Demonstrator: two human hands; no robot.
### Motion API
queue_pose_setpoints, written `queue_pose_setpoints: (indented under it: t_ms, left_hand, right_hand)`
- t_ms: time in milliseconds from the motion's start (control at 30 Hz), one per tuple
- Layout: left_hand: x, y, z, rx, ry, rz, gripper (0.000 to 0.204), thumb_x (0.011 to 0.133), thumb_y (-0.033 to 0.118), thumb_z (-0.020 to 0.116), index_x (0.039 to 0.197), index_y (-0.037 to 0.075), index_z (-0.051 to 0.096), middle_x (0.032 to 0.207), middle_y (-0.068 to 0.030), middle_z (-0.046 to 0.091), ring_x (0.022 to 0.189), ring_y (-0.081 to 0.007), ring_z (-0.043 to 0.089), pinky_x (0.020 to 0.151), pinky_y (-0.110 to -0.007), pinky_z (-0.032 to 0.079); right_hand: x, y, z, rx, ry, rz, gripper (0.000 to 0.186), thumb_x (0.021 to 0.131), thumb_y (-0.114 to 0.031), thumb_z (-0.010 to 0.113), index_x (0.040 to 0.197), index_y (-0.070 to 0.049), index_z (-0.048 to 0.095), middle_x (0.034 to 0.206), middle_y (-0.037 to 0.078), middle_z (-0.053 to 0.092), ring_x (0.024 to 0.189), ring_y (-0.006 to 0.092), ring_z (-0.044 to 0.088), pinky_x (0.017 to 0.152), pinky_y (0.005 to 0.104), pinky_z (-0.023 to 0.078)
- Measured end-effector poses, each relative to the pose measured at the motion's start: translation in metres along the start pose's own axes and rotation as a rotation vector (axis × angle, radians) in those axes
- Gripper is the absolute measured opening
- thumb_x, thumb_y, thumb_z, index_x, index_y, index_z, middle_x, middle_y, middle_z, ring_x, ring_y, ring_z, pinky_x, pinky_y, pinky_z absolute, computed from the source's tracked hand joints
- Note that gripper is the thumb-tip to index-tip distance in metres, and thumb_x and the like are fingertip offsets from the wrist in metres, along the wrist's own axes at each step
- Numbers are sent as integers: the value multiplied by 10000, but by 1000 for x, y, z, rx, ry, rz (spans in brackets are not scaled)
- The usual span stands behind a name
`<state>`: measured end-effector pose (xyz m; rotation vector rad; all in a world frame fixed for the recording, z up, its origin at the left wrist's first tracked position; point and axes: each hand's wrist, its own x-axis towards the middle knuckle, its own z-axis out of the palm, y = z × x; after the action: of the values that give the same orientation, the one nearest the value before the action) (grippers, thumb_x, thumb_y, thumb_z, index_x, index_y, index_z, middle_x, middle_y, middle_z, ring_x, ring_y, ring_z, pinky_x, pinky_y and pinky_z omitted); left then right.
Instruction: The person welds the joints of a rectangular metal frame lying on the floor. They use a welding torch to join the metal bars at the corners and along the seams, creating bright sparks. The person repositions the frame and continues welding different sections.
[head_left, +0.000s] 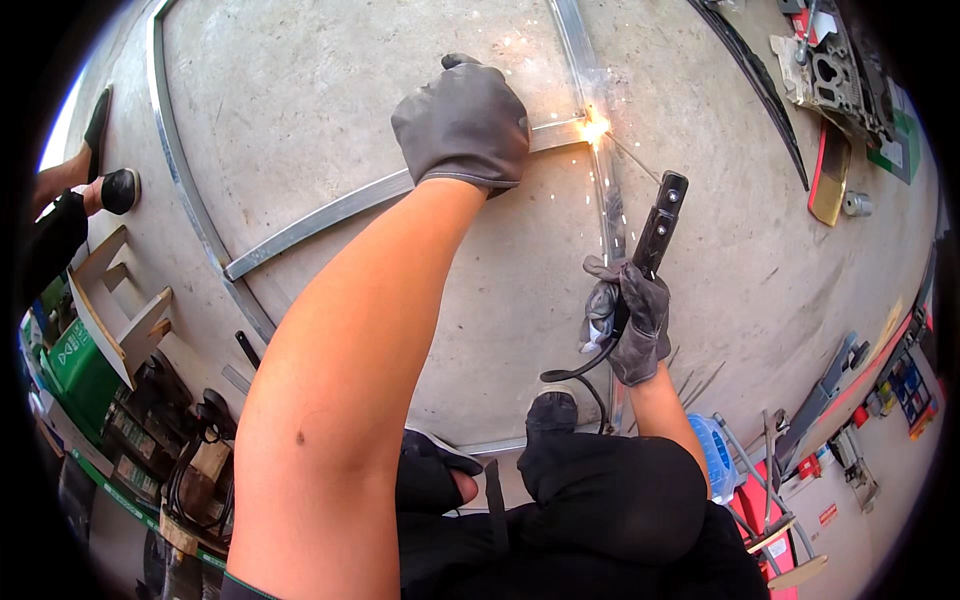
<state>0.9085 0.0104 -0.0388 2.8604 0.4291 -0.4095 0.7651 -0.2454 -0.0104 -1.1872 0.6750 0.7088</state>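
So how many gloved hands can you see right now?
2. The left hand presses on the metal bar near the sparks; the right hand grips the welding electrode holder. None seem hidden.

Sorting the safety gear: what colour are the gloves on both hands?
Grey, on the left hand and right hand; head view.

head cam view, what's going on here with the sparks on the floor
A person in grey work gloves is welding a frame of thin grey metal bars laid on the concrete floor. The right hand grips a black electrode holder whose thin rod reaches to a bright spark at the joint where a cross bar meets an upright bar. The left hand presses flat on the cross bar beside the joint. Another person's feet show at the left edge.
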Motion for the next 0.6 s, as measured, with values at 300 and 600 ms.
queue_pose_setpoints:
  t_ms: [300,600]
  left_hand:
    - [0,4,1,5,-6,-32,217,918,206,680,963,65,838,977,-161,845,919,-378,838,764,-479,635]
    - [0,1,1,11,13,-26,232,897,223,695,989,74,847,999,-163,844,944,-382,835,816,-490,637]
  right_hand:
    - [1,-4,2,43,83,115,539,1086,-352,720,1295,144,745,688,88,659,473,190,592,440,355,502]
    - [-3,-1,-1,12,34,50,586,1157,-417,644,1305,145,718,710,69,646,512,156,593,463,308,501]
